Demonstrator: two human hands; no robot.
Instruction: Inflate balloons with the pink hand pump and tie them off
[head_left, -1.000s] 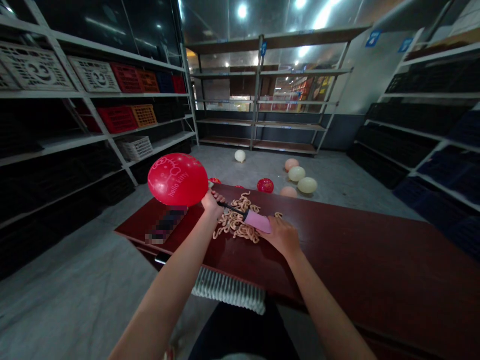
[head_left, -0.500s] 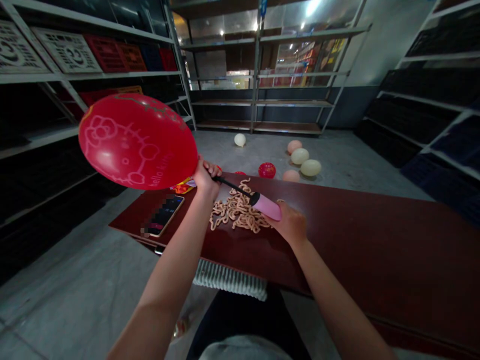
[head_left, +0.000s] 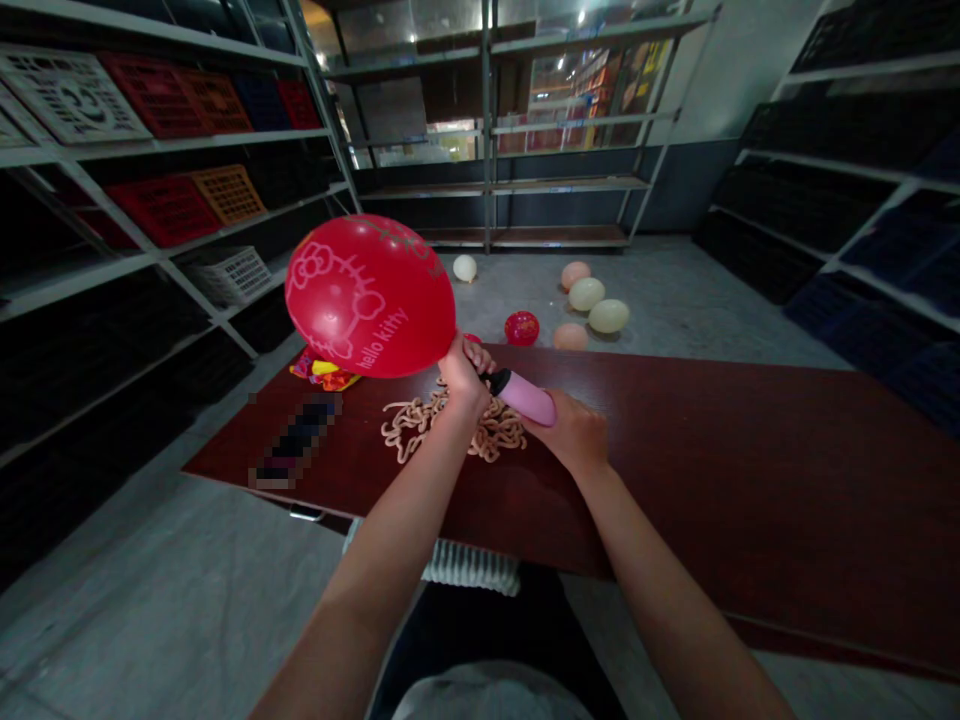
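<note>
Left grip (head_left: 466,372) curls tight on the red balloon (head_left: 371,300) at its neck end; right grip (head_left: 574,432) wraps the pink pump (head_left: 529,397). Pumping, it seems! Another stroke calls for a firm neck hold. Balloon's up left, above the surface (head_left: 690,460); tan strands (head_left: 501,432) lie below.

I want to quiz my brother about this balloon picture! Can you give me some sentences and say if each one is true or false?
1. The red balloon has "hello kitty" written on it. True.
2. The left hand lies flat on the table. False: it holds the red balloon at its narrow end.
3. The right hand grips the pink pump. True.
4. Squiggly tan strips lie on the table. True.
5. Every balloon on the floor is red. False: pale balloons lie there too.
</note>
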